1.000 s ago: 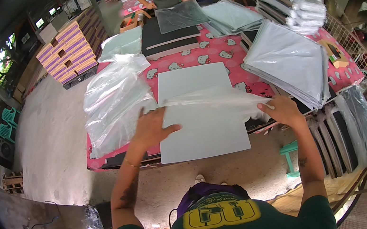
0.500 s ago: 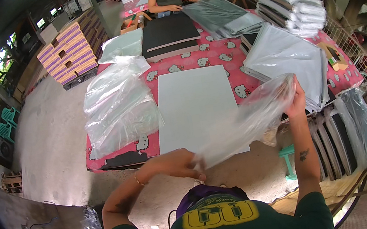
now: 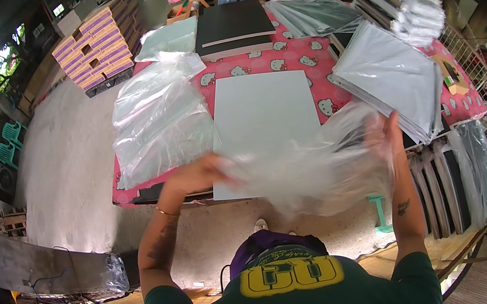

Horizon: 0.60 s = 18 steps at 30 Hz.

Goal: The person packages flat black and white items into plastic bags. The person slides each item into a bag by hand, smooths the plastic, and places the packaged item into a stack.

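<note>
Both hands grip one clear plastic bag (image 3: 316, 166), stretched crosswise from the closed left hand (image 3: 196, 175) at nine o'clock to the right hand (image 3: 388, 132) at three. The grey board (image 3: 267, 119) lies flat at twelve o'clock, just beyond, roughly midway between both.

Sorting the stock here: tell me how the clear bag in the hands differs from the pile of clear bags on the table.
The clear bag is single, lifted off the table and stretched between left hand and right hand; the pile of clear bags lies stacked and untouched. The held bag looks crumpled and billowing, the pile flatter. Both are transparent plastic.
</note>
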### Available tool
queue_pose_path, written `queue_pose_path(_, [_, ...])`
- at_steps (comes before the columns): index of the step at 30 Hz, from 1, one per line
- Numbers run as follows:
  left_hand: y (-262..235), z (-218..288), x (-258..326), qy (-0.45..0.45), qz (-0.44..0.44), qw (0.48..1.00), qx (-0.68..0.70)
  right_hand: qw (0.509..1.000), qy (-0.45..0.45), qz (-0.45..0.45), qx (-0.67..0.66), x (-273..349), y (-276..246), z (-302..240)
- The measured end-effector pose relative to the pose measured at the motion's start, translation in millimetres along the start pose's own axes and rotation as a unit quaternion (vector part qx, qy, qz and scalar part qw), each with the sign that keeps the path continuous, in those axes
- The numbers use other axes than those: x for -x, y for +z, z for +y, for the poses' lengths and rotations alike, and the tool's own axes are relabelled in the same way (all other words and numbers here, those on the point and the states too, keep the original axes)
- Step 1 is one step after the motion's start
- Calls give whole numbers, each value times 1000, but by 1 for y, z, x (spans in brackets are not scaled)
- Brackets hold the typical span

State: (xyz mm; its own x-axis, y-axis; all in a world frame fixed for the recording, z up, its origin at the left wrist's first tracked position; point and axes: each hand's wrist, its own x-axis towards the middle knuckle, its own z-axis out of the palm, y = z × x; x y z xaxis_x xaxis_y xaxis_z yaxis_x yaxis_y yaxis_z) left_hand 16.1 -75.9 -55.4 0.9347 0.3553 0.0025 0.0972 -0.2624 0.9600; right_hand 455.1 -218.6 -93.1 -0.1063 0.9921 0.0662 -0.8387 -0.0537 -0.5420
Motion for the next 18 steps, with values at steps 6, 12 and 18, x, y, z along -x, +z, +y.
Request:
queue_pose_path(6, [21, 9, 9, -135, 130, 977, 104, 984, -67, 110, 125, -8, 18, 21])
queue_pose_path(12, [2, 2, 11, 63, 341, 846, 405, 800, 268, -62, 533, 16, -26, 31])
queue_pose_path(18, [21, -57, 45, -171, -105, 978, 61, 994, 81, 58, 39, 38, -46, 64])
